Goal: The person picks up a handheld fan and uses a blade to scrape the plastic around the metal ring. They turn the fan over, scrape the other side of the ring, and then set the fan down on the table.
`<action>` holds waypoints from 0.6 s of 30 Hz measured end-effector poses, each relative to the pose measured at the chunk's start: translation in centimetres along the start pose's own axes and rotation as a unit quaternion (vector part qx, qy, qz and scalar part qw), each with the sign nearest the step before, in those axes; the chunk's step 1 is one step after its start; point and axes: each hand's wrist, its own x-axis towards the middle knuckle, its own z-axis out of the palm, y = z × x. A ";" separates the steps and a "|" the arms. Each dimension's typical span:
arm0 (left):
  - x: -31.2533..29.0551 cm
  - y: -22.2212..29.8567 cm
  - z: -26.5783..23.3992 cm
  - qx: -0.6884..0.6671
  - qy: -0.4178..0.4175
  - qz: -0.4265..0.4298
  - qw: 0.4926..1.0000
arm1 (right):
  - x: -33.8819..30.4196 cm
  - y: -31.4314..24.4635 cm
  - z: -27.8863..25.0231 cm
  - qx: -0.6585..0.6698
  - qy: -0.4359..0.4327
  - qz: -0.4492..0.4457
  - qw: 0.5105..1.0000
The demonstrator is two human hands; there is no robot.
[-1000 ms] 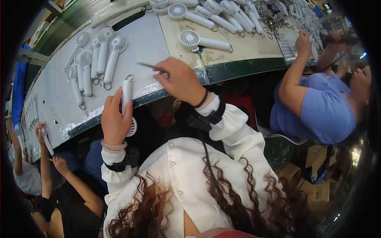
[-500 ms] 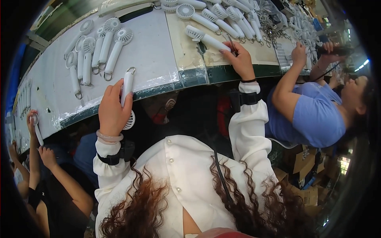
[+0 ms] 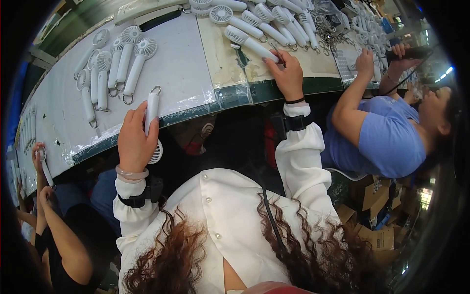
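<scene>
The left hand [image 3: 134, 139] is gripping a white fan [image 3: 152, 117] with closed fingers, while the right hand [image 3: 286, 73], at one o'clock, is pinching a thin tool [image 3: 275, 53] on the counter [image 3: 191, 73].

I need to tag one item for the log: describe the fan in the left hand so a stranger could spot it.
Start at the long white worktable and go to its near edge. There the left hand grips a white handheld fan. Unlike the fans lying flat in a row, it is lifted, metal loop up, round head below the table edge.

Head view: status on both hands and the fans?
Left hand gripping white handheld fan at bench edge. Right hand on another fan's handle. Finished fans lie between, nothing blocking.
</scene>
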 end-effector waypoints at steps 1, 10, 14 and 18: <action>-0.1 0.0 0.0 0.001 -0.001 0.001 1.000 | -0.2 -0.3 0.1 -0.026 0.026 -0.023 0.999; -0.2 0.5 0.0 0.013 0.013 0.004 1.000 | -1.4 -3.3 0.4 -0.102 0.118 -0.150 0.976; 0.0 0.4 -0.1 0.006 0.005 0.000 1.000 | -2.8 -6.8 0.9 -0.047 0.042 -0.162 0.985; 0.0 0.6 -0.4 -0.002 -0.001 -0.011 1.000 | -4.0 -10.5 2.3 0.087 -0.093 -0.130 0.983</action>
